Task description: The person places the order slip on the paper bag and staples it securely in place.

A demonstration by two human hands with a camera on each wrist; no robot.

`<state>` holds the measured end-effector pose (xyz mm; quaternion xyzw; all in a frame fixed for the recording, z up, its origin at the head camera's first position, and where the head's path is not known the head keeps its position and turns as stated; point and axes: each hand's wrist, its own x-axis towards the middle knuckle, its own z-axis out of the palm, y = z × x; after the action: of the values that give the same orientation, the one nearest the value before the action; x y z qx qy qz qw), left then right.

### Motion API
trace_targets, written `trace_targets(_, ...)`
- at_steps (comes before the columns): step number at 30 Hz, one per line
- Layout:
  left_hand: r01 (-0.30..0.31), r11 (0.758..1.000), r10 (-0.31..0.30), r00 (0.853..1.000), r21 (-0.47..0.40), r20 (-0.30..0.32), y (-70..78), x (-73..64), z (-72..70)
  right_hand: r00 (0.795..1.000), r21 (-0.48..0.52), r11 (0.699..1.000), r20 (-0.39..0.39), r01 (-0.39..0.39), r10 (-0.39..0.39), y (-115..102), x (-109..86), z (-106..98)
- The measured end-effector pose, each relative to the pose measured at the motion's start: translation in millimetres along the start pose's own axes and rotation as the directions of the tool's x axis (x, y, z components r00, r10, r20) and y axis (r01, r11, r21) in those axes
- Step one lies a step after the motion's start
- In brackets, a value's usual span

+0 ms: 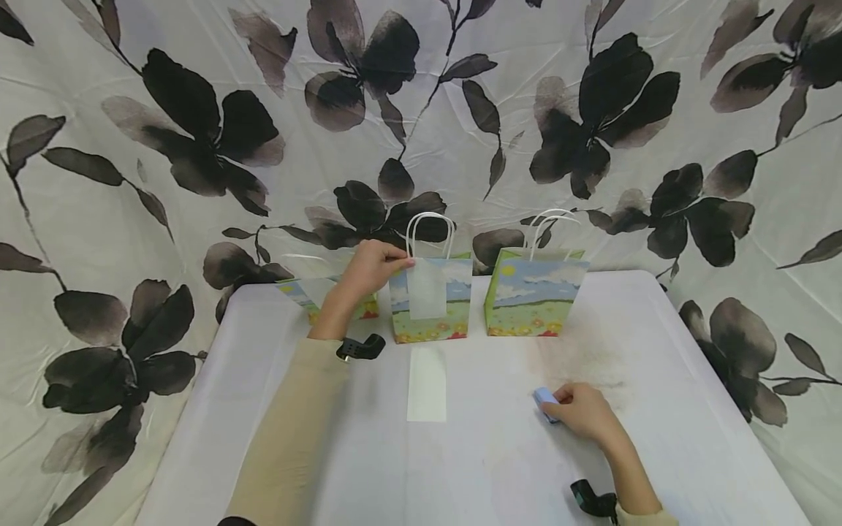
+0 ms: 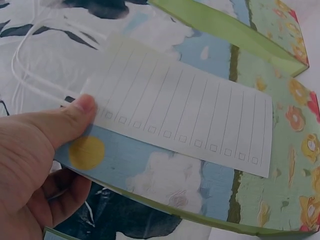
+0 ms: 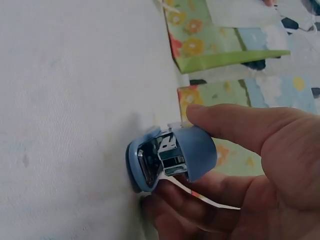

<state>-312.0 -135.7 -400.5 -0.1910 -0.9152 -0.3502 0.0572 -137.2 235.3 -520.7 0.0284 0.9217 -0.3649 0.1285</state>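
Note:
The middle paper bag (image 1: 459, 310), printed with sky, meadow and flowers, stands upright with white handles. Against its front lies a white lined checklist slip (image 2: 185, 110) with a column of small boxes. My left hand (image 1: 375, 267) pinches the slip's end together with the bag's top edge, thumb in front and fingers behind. In my right hand (image 1: 585, 413) is a small blue stapler (image 3: 197, 150), gripped between thumb and fingers low over the table, right of the bags. Its metal inner parts show in the right wrist view.
A matching bag (image 1: 536, 299) stands upright at the right. Another bag (image 1: 366, 308) is at the left, partly hidden behind my left forearm. A second white slip (image 1: 426, 387) lies on the white table (image 1: 487, 475) before the middle bag. Floral cloth (image 1: 460, 139) hangs behind.

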Motion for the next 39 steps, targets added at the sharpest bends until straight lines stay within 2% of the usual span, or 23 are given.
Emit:
trace_targets(13, -0.033, 0.999, 0.033, 0.999, -0.018, 0.009, 0.5, 0.2, -1.9, 0.999, 0.173, 0.984, 0.033, -0.043, 0.038, 1.7, 9.2, 2.7)
trace_targets(19, -0.036, 0.999, 0.036, 0.999, -0.006, -0.008, 0.0, -0.5, -1.5, 0.997, 0.296, 0.953, 0.041, -0.070, 0.061, 4.0, 12.4, 6.0)
trace_targets(25, -0.032, 0.999, 0.032, 0.999, -0.017, -0.019, -1.5, -2.5, 1.3, 0.995, 0.372, 0.923, 0.068, -0.094, 0.074, 6.5, 13.6, 10.6)
trace_targets(29, -0.033, 0.999, 0.033, 0.999, -0.026, -0.016, -2.9, -3.2, 2.6, 0.998, 0.387, 0.921, 0.046, -0.045, 0.030, 0.0, 18.1, 15.6)
trace_targets(34, -0.047, 0.998, 0.046, 0.999, -0.034, -0.022, -4.2, -3.0, 3.8, 0.998, 0.405, 0.912, -0.027, 0.062, -0.055, -24.7, 29.3, 19.9)
trace_targets(39, -0.051, 0.998, 0.050, 0.998, -0.039, -0.029, -5.2, -2.2, 4.1, 0.990, 0.480, 0.867, -0.043, 0.137, -0.132, -55.9, 41.9, 20.4)
